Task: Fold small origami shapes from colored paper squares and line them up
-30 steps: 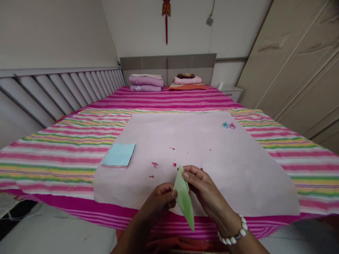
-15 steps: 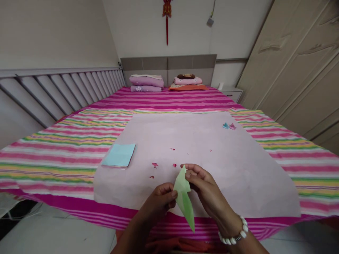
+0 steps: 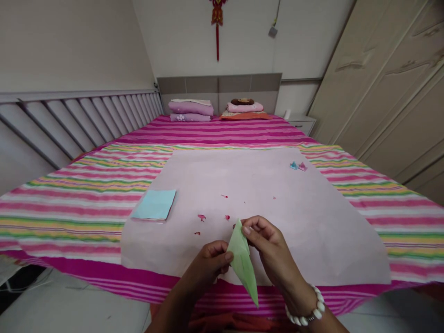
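Flap on the green paper's (image 3: 241,259) right side, splayed out a moment ago, now laid closer in; folding judged unfinished. Paper held tilted over the sheet's (image 3: 236,171) near edge, pinched at left by the left hand (image 3: 213,260), near its far tip by the right hand (image 3: 267,240). Counted: one green paper; one blue stack (image 3: 156,204), left; two folded pieces, far right, blue piece (image 3: 293,165) and pink piece (image 3: 303,166); at least five red marks (image 3: 201,217).

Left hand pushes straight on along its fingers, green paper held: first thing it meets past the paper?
Likely the right hand, at the far side of the green paper. Depth is unclear in this single view, so it might pass just under.
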Tool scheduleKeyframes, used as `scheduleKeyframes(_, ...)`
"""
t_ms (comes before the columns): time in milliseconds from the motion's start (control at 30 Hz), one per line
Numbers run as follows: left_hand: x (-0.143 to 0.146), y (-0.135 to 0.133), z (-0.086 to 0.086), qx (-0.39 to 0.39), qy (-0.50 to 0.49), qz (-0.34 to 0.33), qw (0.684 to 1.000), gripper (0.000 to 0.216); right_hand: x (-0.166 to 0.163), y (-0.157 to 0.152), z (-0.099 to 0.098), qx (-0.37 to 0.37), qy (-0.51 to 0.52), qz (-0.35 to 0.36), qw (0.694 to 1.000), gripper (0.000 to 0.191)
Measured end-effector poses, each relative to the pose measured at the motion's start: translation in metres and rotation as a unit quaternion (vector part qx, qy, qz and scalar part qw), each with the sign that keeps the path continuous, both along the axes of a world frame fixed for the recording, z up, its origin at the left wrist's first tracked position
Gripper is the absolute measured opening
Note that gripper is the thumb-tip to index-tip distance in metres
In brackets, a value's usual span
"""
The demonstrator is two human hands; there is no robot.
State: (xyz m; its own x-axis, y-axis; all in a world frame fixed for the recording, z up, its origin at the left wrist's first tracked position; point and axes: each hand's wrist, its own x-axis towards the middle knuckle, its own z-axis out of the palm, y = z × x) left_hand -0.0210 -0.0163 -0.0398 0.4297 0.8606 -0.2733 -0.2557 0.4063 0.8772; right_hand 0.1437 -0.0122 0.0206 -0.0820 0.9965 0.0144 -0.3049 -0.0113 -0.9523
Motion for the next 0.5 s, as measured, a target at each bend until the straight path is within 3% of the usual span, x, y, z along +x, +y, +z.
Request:
scheduleKeyframes(300,0.0018,-0.0003,0.0064,-0.02,-0.004,0.0,1.0,0.038,-0.0016,-0.0004,0.0006,-0.016,0.006,0.005,1.0,0.024)
scheduleKeyframes(500,0.001,-0.0004,0.0018,-0.007,-0.022,0.001,1.0,0.036,-0.0015,0.0004,0.001,-0.017,0.018,0.012,1.0,0.019)
